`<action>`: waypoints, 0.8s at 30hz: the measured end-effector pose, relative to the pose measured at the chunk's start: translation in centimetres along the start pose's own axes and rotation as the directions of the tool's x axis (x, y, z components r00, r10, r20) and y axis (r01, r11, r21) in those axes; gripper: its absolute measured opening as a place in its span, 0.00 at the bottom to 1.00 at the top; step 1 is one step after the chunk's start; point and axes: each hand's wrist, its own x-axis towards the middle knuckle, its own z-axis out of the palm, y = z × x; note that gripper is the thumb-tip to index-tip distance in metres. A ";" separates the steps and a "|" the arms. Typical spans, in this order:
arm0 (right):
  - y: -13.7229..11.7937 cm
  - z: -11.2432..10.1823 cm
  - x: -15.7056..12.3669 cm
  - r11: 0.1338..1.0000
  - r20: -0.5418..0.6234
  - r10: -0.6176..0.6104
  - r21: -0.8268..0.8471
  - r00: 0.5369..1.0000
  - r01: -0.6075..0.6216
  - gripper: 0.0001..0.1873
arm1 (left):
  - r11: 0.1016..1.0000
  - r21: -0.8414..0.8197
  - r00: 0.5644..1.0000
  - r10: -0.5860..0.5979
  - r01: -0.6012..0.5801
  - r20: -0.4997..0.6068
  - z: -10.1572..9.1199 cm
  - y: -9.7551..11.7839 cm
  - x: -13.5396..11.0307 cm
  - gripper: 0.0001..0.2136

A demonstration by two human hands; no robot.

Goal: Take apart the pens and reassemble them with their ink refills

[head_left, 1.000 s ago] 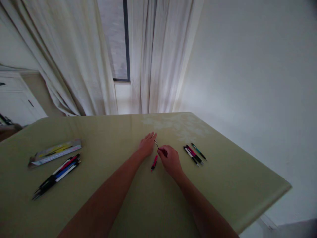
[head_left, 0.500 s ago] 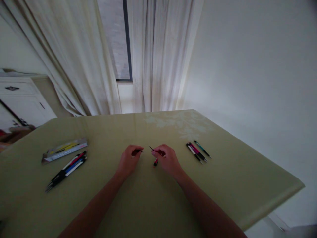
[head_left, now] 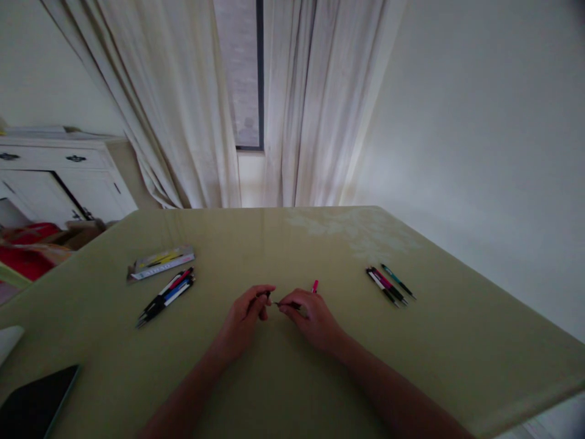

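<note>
Near the middle of the table, my left hand pinches a small dark pen part, mostly covered by the fingers. My right hand is closed on a thin dark pen refill, its end pointing toward the left fingers. The tips of the two pieces are very close; whether they touch I cannot tell. Just beyond the right hand a pink pen barrel lies on the table, partly hidden by that hand.
Several pens lie bunched at the left, below an open pen box. More pens, pink and teal among them, lie at the right. A dark flat device rests at the table's near-left edge.
My hands have come closer together, bringing the refill to the left hand's pen part. The view has turned left, so the dark device and more of the cabinet show.
</note>
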 end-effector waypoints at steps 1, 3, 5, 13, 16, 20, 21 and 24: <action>0.0 -0.1 0.0 1.000 -0.005 0.004 -0.002 1.000 -0.004 0.08 | 1.000 -0.024 1.000 -0.018 0.018 -0.003 -0.1 -0.1 0.0 0.17; -0.1 -0.1 -0.1 1.000 -0.021 0.015 -0.009 1.000 -0.015 0.08 | 0.999 -0.039 0.999 -0.035 0.035 0.001 -0.1 -0.1 0.0 0.16; -0.1 -0.2 -0.2 0.999 -0.034 0.023 -0.022 0.999 -0.024 0.08 | 0.999 -0.021 0.999 -0.035 0.035 0.027 -0.2 0.1 -0.1 0.14; 0.1 -0.6 -0.4 0.994 -0.031 0.057 -0.088 0.998 -0.060 0.08 | 0.996 0.080 0.995 0.017 -0.025 0.098 -0.3 0.6 -0.7 0.12; 0.2 -0.7 -0.4 0.991 -0.001 0.038 -0.125 0.999 -0.038 0.07 | 0.985 0.153 0.991 0.058 -0.076 0.118 -0.4 0.8 -0.8 0.11; 0.1 -0.5 -0.7 0.993 0.004 0.038 -0.112 0.999 -0.037 0.12 | 0.953 0.264 0.982 0.108 -0.146 0.156 -0.2 1.2 -1.2 0.10; 0.0 -0.4 -0.8 0.994 0.011 0.037 -0.101 0.999 -0.036 0.16 | 0.946 0.280 0.978 0.118 -0.164 0.173 -0.1 1.3 -1.3 0.10; -0.3 -0.1 -1.0 0.997 0.032 -0.004 -0.071 0.999 0.006 0.27 | 0.928 0.312 0.961 0.131 -0.205 0.242 0.3 1.5 -1.8 0.10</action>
